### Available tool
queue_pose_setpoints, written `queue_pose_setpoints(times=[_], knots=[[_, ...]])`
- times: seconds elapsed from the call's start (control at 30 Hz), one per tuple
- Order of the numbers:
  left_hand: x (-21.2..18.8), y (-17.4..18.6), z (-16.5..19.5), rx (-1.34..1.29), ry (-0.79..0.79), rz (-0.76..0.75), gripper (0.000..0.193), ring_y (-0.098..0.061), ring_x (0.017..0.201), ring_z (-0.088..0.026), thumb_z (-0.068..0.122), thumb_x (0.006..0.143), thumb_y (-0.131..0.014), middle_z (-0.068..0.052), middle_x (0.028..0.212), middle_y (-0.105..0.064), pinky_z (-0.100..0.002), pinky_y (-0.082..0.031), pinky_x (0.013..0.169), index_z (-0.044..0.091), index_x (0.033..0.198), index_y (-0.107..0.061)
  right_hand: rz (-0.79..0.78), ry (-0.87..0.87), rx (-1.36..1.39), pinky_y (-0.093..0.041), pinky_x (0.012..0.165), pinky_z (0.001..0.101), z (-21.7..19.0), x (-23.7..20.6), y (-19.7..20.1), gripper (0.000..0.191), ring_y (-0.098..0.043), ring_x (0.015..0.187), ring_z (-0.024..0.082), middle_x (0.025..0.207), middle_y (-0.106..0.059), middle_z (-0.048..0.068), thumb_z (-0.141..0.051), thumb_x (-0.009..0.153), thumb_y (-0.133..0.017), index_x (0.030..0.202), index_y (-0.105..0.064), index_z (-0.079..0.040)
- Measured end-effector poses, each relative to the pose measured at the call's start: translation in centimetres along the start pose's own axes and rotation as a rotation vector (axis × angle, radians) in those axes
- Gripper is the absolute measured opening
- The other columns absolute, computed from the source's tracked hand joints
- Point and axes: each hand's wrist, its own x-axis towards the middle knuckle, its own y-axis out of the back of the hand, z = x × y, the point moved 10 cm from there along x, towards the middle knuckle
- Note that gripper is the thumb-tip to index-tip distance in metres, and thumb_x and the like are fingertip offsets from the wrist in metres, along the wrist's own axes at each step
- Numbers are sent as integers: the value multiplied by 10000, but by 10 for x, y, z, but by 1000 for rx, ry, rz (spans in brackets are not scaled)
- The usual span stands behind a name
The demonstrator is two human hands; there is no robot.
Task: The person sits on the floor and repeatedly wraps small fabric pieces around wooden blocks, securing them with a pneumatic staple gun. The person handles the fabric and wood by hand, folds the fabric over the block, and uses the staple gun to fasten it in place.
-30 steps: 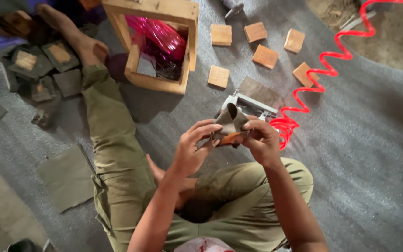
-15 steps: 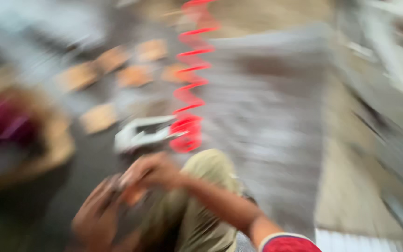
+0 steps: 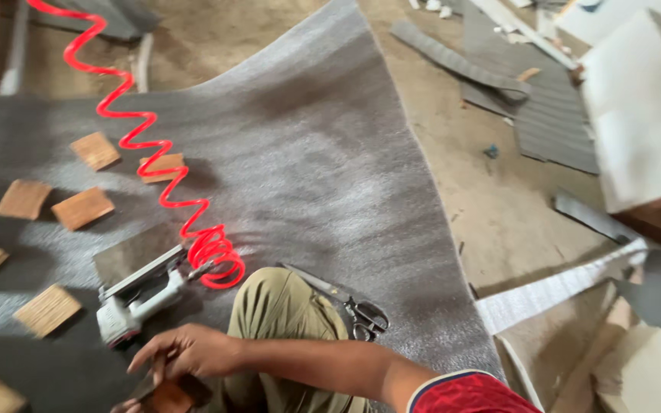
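Inspector: Grey padded matting (image 3: pixel 307 153) is noted over a dusty floor. Where is the small wooden block (image 3: pixel 170 398)?

Assessor: It is gripped under the right hand (image 3: pixel 189 352), fingers curled on it, just below the pneumatic stapler (image 3: pixel 135 298) (long axis slanting up-right). Left hand (image 3: pixel 122 406) is barely seen; its grip cannot be told.

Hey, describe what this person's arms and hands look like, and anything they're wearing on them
Only the right hand shows clearly: bare, no glove, ring or watch visible. Its forearm is bare up to a short red sleeve with a dark-and-white striped cuff. The left hand is mostly cut off at the bottom edge; only bare fingers show. Olive-green trousers cover the knee.
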Motion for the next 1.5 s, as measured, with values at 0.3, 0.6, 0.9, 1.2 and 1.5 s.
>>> queue_pose_setpoints(times=[0.3, 0.6, 0.9, 1.2, 1.5], knots=[[-30, 24, -9, -200, -140, 73, 287, -700, 996, -159, 56, 1057, -567, -133, 1152, -701, -320, -565, 929, -42, 1325, -597, 6, 6, -74, -494, 932, 251, -11, -4, -14, 357, -621, 979, 83, 940, -675, 12, 136, 952, -603, 1257, -683, -31], [-58, 22, 80, -558, 123, 583, 450, -722, 963, -213, -46, 921, -732, -195, 1081, -703, -346, -594, 876, -64, 1339, -566, -36, 252, -545, -553, 853, 260, -67, -20, -50, 353, -657, 923, 125, 1135, -678, 59, 145, 943, -636, 1200, -716, -84], [-47, 31, 152, -637, 11, 476, 423, -571, 852, -83, 4, 901, -843, -62, 1129, -704, -254, -522, 746, 60, 1218, -569, -92, 522, -738, -562, 1054, 484, -88, -16, -76, 227, -721, 987, 233, 896, -680, 30, 98, 936, -624, 1093, -659, -62], [-40, 21, 182, -1000, 168, 101, 328, -690, 925, -97, 71, 923, -788, -28, 1019, -721, -273, -601, 851, -22, 1212, -666, -117, 508, -542, -557, 1056, 499, -118, -14, -93, 246, -718, 1048, 375, 885, -669, 10, 89, 946, -693, 1095, -623, -94], [-43, 49, 170, -565, 141, 277, 214, -567, 791, -29, 179, 962, -740, 34, 856, -667, -230, -488, 687, -5, 1069, -714, 140, -86, -83, -558, 965, 355, -49, 20, -45, 547, -655, 1078, 198, 1177, -671, 84, -36, 896, -787, 1399, -575, 4]])
